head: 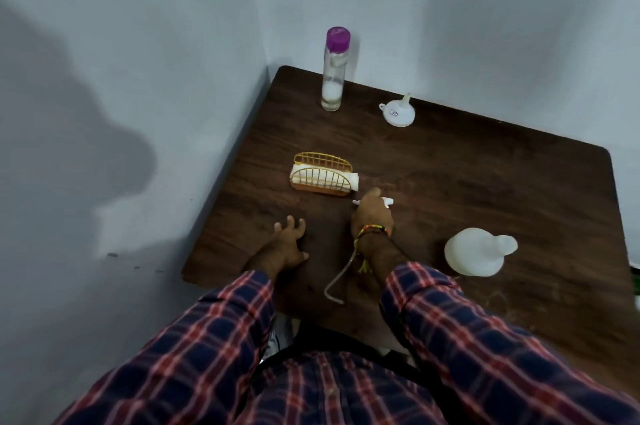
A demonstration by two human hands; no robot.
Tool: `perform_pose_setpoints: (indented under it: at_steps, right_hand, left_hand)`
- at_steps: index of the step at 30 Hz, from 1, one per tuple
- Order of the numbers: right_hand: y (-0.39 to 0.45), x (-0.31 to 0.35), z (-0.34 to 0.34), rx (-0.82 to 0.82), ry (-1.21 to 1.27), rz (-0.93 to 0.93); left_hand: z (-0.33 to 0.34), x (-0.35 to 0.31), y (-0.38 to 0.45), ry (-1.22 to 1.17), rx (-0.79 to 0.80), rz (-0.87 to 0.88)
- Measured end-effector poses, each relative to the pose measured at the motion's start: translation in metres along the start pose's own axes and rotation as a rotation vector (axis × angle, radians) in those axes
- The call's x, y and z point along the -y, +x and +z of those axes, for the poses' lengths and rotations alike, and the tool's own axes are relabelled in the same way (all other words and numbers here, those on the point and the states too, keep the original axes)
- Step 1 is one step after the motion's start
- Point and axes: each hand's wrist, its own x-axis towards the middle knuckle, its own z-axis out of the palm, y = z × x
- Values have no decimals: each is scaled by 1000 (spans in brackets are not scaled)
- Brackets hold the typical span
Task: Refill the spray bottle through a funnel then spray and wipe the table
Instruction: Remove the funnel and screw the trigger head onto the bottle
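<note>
The right hand (372, 213) held its grip clamped on the spray head (386, 201), dip tube (337, 282) trailing over the bench (485, 182). The left hand (289, 241) hovered, grip apart. The uncapped spray bottle (476, 253) lay at right.

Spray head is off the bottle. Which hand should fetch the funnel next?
Left, probably. The right hand grips the spray head, its dip tube trailing toward the table edge. The left hand holds nothing, fingers spread above the table. The funnel lies far right, so it's a cross-reach.
</note>
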Motion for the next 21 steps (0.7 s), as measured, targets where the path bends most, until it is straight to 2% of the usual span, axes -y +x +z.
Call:
perform_pose_setpoints:
  at_steps: [2, 7, 11, 13, 16, 21]
  right_hand:
    - [3, 0, -1, 0, 10, 8]
    - [-1, -4, -15, -173, 102, -14]
    - [-10, 2, -55, -336, 298, -58]
    - [-16, 2, -81, -434, 395, -52]
    - [-26, -5, -127, -607, 575, -67]
    - [-31, -54, -201, -833, 908, -95]
  left_hand:
    - [1, -1, 0, 18, -7, 3]
    - [2, -17, -2, 120, -21, -74]
    - [10, -24, 0, 75, -104, -123]
    - [13, -30, -4, -9, -213, -123]
    - [22, -44, -14, -250, -429, -24]
    - [32, -100, -40, -308, -509, 310]
